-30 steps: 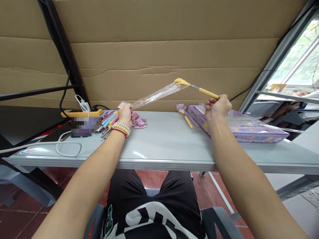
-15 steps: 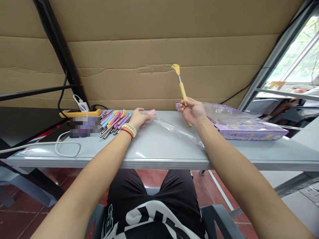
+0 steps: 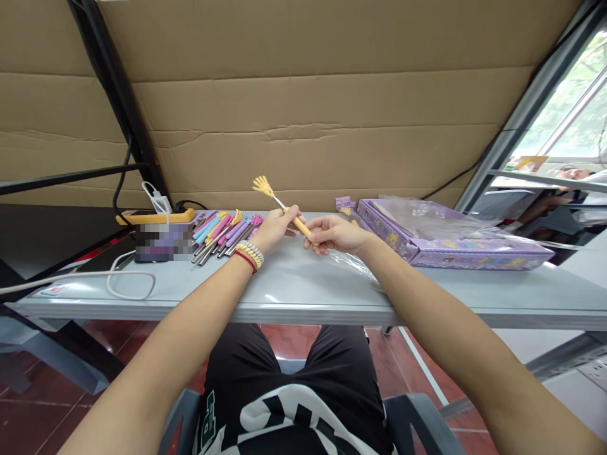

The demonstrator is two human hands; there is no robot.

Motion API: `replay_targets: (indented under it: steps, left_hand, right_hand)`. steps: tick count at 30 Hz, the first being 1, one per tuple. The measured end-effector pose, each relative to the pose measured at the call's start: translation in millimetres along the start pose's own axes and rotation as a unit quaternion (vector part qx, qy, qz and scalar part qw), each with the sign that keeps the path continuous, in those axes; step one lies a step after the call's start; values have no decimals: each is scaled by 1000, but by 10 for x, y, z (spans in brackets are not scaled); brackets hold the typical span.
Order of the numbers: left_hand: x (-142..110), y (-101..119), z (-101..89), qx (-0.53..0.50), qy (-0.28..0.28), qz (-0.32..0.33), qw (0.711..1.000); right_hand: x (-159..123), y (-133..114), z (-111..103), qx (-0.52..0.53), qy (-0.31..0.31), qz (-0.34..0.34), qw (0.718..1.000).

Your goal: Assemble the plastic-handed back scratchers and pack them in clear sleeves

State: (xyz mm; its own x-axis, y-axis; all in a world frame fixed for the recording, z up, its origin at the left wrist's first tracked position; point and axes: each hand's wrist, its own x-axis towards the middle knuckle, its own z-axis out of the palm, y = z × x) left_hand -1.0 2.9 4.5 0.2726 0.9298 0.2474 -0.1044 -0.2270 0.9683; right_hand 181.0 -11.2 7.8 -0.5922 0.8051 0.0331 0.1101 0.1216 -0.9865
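Yellow hand-headed stick [image 3: 300, 224]: sits gripped by left hand [image 3: 277, 229] and right hand [image 3: 339, 234], left of purple box [image 3: 478, 254]. Shows coloured sticks [image 3: 222, 232] farther left.

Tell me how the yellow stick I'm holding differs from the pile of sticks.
The yellow stick is raised in the right hand; the pile of sticks lies on the table. The yellow stick is single; the pile mixes pink, blue, purple and yellow. Both show coloured handles and metal shafts.

cardboard panel [image 3: 303, 101]: back | white charger [image 3: 162, 203]: by yellow-orange object [image 3: 181, 217], left | white cable [image 3: 133, 273]: looped | window [image 3: 556, 120]: far right
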Motion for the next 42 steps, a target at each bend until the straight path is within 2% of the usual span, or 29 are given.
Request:
replay_targets:
  steps: [3,5,8,10,13,19,23,30,33,37,39,42]
  left_hand:
    - [-28,29,-11,-49,-19,0,999]
    - [-62,59,-17,-47,-42,-22,998]
    - [-131,94,-6,-2,-120,-87,989]
    - [-172,100,15,26,-167,-112,979]
    - [-201,91,45,47,-201,-105,973]
    - [-162,46,35,48,-175,-60,982]
    - [-145,39,34,51,-162,-53,984]
    - [-141,99,126,42,-187,-74,979]
    - [-156,119,134,72,-197,-84,974]
    - [-203,162,132,128,-220,-74,964]
    - [-214,175,130,162,-229,-58,958]
    - [-187,137,98,218,-212,-11,952]
  right_hand:
    - [29,11,55,-101,7,14,995]
    - [30,0,38,-129,65,-11,989]
    - [20,-4,-29,-89,150,-76,982]
    - [21,14,-63,-60,149,-104,981]
    - [46,58,-64,-44,110,-118,986]
    - [95,90,-18,3,105,-142,984]
    - [102,69,-30,27,161,-170,972]
    - [126,-39,-72,63,260,-177,947]
    - [60,-121,-180,85,313,-182,928]
    - [-103,-216,-414,130,412,-208,877]
    - [-162,-235,-503,150,436,-224,859]
    - [-167,-225,-529,163,443,-231,851]
